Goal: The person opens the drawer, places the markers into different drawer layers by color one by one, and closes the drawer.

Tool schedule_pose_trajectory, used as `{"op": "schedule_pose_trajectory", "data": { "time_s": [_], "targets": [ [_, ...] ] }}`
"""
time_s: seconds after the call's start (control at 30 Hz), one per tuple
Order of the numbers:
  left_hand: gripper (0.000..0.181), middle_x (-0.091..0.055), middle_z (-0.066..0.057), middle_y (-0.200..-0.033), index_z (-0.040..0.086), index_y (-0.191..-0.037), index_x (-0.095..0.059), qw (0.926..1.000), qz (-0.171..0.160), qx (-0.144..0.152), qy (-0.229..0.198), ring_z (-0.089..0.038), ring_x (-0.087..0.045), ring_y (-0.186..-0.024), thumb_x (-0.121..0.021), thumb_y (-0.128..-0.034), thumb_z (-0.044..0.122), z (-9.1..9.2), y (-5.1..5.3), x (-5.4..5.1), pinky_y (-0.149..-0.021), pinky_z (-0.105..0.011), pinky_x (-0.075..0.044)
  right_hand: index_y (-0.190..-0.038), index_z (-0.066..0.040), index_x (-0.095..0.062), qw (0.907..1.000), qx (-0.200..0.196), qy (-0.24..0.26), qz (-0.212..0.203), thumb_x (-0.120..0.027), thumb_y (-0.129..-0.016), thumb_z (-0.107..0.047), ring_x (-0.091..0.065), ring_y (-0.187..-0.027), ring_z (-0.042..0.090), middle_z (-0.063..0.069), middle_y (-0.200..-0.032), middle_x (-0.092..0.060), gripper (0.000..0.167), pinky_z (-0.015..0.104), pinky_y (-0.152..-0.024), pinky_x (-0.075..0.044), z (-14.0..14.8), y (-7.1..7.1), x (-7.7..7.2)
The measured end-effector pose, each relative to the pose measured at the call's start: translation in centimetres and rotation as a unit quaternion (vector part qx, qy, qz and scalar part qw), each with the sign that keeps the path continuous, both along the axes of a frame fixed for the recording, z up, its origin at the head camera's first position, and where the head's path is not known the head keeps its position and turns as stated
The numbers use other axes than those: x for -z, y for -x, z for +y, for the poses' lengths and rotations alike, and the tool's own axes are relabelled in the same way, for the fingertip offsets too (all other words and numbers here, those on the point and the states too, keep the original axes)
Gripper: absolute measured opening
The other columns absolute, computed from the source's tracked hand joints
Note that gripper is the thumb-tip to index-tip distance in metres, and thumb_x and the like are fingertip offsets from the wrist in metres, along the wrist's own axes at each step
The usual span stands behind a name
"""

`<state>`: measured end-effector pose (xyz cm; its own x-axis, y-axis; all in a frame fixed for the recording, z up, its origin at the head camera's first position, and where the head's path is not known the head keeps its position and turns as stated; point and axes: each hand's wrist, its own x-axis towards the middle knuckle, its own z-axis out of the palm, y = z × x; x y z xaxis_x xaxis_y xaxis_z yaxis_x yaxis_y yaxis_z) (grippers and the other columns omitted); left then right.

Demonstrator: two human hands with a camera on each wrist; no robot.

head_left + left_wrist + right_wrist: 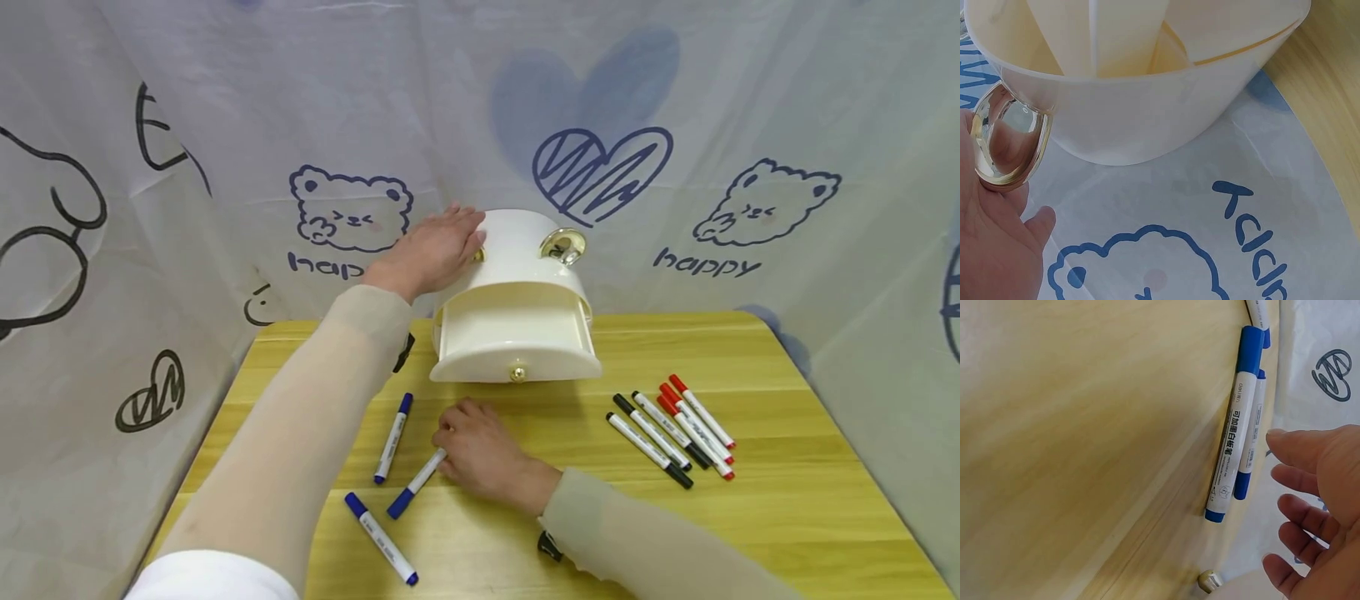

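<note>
Blue marker (424, 476) on wood-grain table (795, 467), doodled cloth (465, 100) walls around

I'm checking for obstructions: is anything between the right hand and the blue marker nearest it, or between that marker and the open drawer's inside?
Nothing visible stands between the right hand and the marker. Between the marker and the inside of the drawer stands its front panel.

The box (517, 260) looks glossy plastic, its knob (517, 374) metallic, the tabletop (757, 354) wood.
</note>
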<state>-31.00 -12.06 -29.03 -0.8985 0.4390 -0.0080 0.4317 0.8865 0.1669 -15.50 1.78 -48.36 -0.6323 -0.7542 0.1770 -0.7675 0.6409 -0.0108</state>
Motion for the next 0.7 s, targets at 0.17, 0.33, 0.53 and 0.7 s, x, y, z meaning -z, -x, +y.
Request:
{"op": "schedule_pose_trajectory", "data": {
  "time_s": [0.17,0.33,0.53,0.7],
  "targets": [
    [0.060,-0.019,-0.007,-0.177,0.012,-0.170,-0.021,1.0000,0.002,0.001,0.002,-0.027,-0.008,-0.166,-0.021,-0.1167,0.041,0.1,0.0,0.0,-0.137,-0.046,-0.010,-0.114,-0.023,-0.079,0.9994,-0.003,-0.034,0.006,-0.075,-0.097,-0.038,-0.059,-0.118,0.020,-0.004,-0.122,-0.069,0.023,0.042,-0.102,-0.055,-0.4,0.1,0.1],
    [0.060,-0.020,-0.007,-0.177,0.012,-0.169,-0.023,1.0000,0.002,0.000,-0.004,-0.028,-0.008,-0.166,-0.022,-0.1167,0.040,0.1,0.0,0.0,-0.137,-0.047,-0.011,-0.120,-0.024,-0.077,0.9969,-0.019,-0.072,0.024,-0.073,-0.098,-0.046,-0.060,-0.120,0.018,-0.005,-0.125,-0.071,0.032,0.042,-0.104,-0.054,-1.0,0.1,0.6],
    [0.060,-0.021,-0.007,-0.177,0.011,-0.169,-0.024,1.0000,0.001,-0.002,-0.003,-0.028,-0.008,-0.166,-0.022,-0.1167,0.041,0.1,0.0,0.1,-0.137,-0.047,-0.011,-0.119,-0.025,-0.077,0.9950,-0.040,-0.087,0.030,-0.073,-0.098,-0.048,-0.058,-0.123,0.017,-0.005,-0.131,-0.070,0.032,0.041,-0.104,-0.053,-1.7,0.3,1.4],
    [0.060,-0.021,-0.007,-0.177,0.012,-0.169,-0.023,1.0000,0.001,-0.003,-0.004,-0.028,-0.008,-0.166,-0.021,-0.1166,0.041,0.0,-0.1,0.0,-0.137,-0.046,-0.012,-0.118,-0.025,-0.077,0.9940,-0.046,-0.096,0.024,-0.073,-0.098,-0.049,-0.057,-0.120,0.016,-0.006,-0.129,-0.071,0.031,0.041,-0.106,-0.053,-2.1,0.6,2.1]
  ]
}}
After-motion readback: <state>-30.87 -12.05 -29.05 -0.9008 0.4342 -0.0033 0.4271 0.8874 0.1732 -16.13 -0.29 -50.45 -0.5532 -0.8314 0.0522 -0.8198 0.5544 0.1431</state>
